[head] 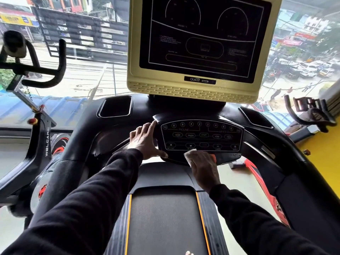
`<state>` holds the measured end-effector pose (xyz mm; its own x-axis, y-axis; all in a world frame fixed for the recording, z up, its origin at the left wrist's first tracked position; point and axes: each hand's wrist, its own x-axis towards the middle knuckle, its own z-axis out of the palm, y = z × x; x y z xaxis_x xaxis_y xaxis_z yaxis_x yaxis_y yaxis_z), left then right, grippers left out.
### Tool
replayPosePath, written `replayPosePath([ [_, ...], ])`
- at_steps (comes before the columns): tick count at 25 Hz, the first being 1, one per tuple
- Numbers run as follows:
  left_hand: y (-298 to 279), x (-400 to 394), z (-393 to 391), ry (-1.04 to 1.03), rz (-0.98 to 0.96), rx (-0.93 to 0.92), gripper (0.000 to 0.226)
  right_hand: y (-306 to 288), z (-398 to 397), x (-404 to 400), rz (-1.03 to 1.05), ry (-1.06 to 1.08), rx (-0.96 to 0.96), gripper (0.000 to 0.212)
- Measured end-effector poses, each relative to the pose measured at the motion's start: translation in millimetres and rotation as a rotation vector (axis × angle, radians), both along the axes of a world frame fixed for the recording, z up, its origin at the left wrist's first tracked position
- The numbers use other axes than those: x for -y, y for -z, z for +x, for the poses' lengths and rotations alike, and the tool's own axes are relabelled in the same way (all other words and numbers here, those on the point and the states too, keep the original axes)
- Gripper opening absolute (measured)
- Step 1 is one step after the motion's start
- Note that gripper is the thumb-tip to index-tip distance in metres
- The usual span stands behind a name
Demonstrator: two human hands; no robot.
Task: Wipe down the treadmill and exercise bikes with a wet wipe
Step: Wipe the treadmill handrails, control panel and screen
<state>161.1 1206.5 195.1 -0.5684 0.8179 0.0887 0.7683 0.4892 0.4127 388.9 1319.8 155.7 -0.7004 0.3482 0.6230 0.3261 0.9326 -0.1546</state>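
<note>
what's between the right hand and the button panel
The wet wipe: in the head view the right hand presses it flat against the lower edge of the button panel.

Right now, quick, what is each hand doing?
Left hand: open, fingers straight, resting on the left edge of the treadmill button panel.
Right hand: pressing a wet wipe on the panel's lower edge.

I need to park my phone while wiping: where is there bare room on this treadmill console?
The left cup tray and right cup tray flanking the screen look bare. The button panel is crowded: left hand, right hand with wet wipe.
</note>
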Motion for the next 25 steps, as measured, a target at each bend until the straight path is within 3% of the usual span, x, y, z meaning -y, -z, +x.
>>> replayPosePath([
  [6, -0.8, 0.1, -7.0, 0.043, -0.020, 0.009, 0.135, 0.7, -25.3, 9.0, -0.026, -0.233, 0.105, 0.017],
  [10, 1.7, 2.5, -7.9, 0.054, -0.032, -0.045, 0.125, -4.8, -75.4, 20.8, 0.101, -0.300, 0.189, 0.007],
  [15, 6.0, 7.3, -9.7, 0.051, -0.026, -0.068, 0.115, -12.5, -83.2, 8.0, 0.356, -0.468, 0.326, 0.003],
  [19, 6.3, 9.0, -8.7, 0.053, -0.017, -0.047, 0.115, -34.6, -121.5, 2.9, 0.163, -0.246, 0.130, 0.015],
  [23, 7.7, 7.7, -9.8, 0.040, -0.017, -0.060, 0.114, -9.1, -96.3, 0.4, 0.342, -0.394, 0.245, 0.023],
  [25, 6.3, 6.9, -9.7, 0.025, 0.000, -0.049, 0.115, -14.3, -98.3, 0.6, 0.299, -0.355, 0.247, 0.026],
])
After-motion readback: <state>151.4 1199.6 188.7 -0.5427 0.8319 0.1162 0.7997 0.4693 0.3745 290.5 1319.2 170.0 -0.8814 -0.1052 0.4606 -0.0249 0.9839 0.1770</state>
